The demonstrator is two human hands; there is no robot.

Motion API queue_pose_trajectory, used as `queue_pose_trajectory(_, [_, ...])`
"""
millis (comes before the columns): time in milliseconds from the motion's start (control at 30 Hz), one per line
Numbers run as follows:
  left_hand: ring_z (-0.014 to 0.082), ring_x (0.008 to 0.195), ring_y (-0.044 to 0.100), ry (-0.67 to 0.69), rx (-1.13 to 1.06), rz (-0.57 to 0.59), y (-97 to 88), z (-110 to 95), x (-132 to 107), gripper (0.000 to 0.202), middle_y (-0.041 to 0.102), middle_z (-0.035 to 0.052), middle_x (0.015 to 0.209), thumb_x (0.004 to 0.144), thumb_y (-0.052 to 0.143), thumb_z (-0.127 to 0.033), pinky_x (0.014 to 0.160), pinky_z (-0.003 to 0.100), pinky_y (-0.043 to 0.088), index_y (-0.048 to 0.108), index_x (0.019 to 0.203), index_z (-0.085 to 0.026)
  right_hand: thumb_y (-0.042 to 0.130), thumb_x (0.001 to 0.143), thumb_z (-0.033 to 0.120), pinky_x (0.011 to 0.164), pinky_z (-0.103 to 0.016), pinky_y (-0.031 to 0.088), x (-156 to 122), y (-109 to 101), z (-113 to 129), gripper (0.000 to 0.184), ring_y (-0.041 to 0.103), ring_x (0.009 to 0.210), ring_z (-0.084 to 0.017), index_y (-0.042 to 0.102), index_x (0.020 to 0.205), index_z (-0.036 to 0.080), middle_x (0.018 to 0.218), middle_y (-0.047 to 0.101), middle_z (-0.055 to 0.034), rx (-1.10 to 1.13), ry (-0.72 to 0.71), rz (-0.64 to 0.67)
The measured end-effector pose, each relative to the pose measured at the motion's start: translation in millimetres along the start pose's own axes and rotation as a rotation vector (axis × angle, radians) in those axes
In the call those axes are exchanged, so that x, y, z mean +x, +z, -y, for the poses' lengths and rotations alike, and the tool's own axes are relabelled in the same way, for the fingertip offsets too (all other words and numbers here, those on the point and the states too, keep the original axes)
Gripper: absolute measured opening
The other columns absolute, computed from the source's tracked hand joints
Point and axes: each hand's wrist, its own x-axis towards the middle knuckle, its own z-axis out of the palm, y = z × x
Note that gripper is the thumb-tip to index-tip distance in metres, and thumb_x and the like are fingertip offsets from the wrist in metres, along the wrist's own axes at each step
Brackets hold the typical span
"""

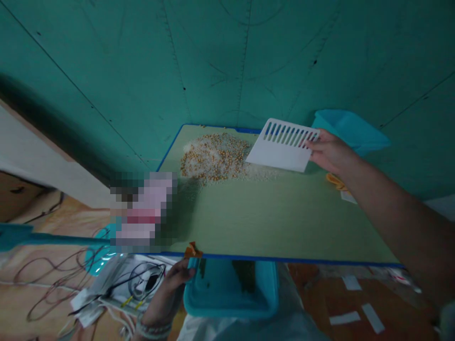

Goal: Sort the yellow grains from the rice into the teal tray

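A flat white slotted scraper [277, 158] is pinched at its right end by my right hand [330, 150], just over the far part of the green tabletop [270, 218]. Left of the scraper lies a spread pile of yellow beans and white grains [213, 158]; the scraper's left corner overlaps its right edge in view. Below the table's near edge, my left hand [174, 279] grips the left rim of a blue plastic basin [231, 309]. Inside the basin are some dark bits, too dim to name.
Behind my right hand, a light-blue container [348, 128] stands by the green wall [220, 61]. An orange cloth-like piece [334, 181] lies near my forearm, another orange scrap [192, 250] at the near edge. A pixelated pinkish object [149, 208] is at left; cables [53, 274] cover the floor.
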Motion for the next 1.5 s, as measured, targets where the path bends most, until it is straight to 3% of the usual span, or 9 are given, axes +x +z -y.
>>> queue_pose_trajectory(133, [0.0211,0.057,0.062,-0.012,0.004,-0.106,1.7,-0.2,4.8,0.006,0.069,0.0005,0.054,0.050,0.074,-0.019,0.060,0.031,0.047,0.069,0.054,-0.018,0.052,0.068,0.002,0.086,-0.038,0.046,-1.2,4.5,1.2,0.023,0.060,0.081,-0.016,0.056,0.081,0.021,0.086,0.063,-0.0008,0.053,-0.086,-0.012])
queue_pose_trajectory(300, [0.0241,0.066,0.065,-0.012,0.003,-0.022,6.4,-1.8,5.7,0.003,0.068,0.0003,0.053,0.054,0.072,-0.020,0.064,0.032,0.048,0.071,0.057,-0.020,0.053,0.067,0.004,0.090,-0.039,0.043,-0.8,18.4,-15.4,0.020,0.060,0.078,-0.014,0.052,0.078,0.021,0.082,0.062,0.0008,0.013,-0.130,-0.055])
queue_pose_trajectory(567, [0.0248,0.068,0.065,-0.011,0.022,0.007,5.9,-1.8,3.5,0.002,0.069,0.0024,0.055,0.058,0.070,-0.019,0.068,0.033,0.048,0.071,0.059,-0.018,0.052,0.070,0.008,0.087,-0.038,0.044,12.0,43.2,-31.3,0.018,0.060,0.085,-0.015,0.047,0.079,0.023,0.084,0.061,0.0017,-0.055,-0.190,-0.081])
queue_pose_trajectory(667, [0.0269,0.073,0.066,-0.013,0.013,-0.013,8.7,-2.8,3.6,0.008,0.070,0.0025,0.056,0.053,0.073,-0.021,0.072,0.035,0.048,0.073,0.061,-0.018,0.052,0.069,0.007,0.087,-0.038,0.044,16.7,52.4,-32.0,0.019,0.061,0.086,-0.015,0.046,0.079,0.023,0.084,0.061,0.0023,-0.041,-0.199,-0.083])
queue_pose_trajectory(833, [0.0228,0.067,0.065,-0.005,-0.017,-0.038,9.1,-0.1,2.6,0.011,0.073,0.0014,0.062,0.051,0.074,-0.019,0.070,0.033,0.047,0.073,0.062,-0.019,0.051,0.067,0.003,0.088,-0.036,0.043,15.2,62.8,-33.3,0.023,0.060,0.082,-0.014,0.048,0.079,0.023,0.083,0.061,0.0031,-0.022,-0.150,-0.070])
queue_pose_trajectory(1300, [0.0170,0.060,0.060,-0.018,-0.022,-0.044,4.8,5.6,6.2,0.010,0.068,-0.0005,0.056,0.051,0.077,-0.020,0.062,0.028,0.045,0.069,0.057,-0.018,0.054,0.068,0.009,0.086,-0.037,0.044,-21.6,53.1,-36.9,0.018,0.060,0.074,-0.014,0.050,0.078,0.023,0.075,0.061,0.0037,-0.017,-0.041,0.062])
queue_pose_trajectory(1500, [0.0195,0.060,0.061,-0.001,0.016,0.028,9.9,5.2,5.5,0.010,0.069,0.0015,0.058,0.055,0.073,-0.025,0.062,0.029,0.046,0.071,0.062,-0.017,0.053,0.068,0.006,0.087,-0.036,0.043,-26.8,55.8,-35.5,0.019,0.060,0.075,-0.013,0.051,0.078,0.022,0.076,0.061,0.0034,0.039,-0.024,0.051])
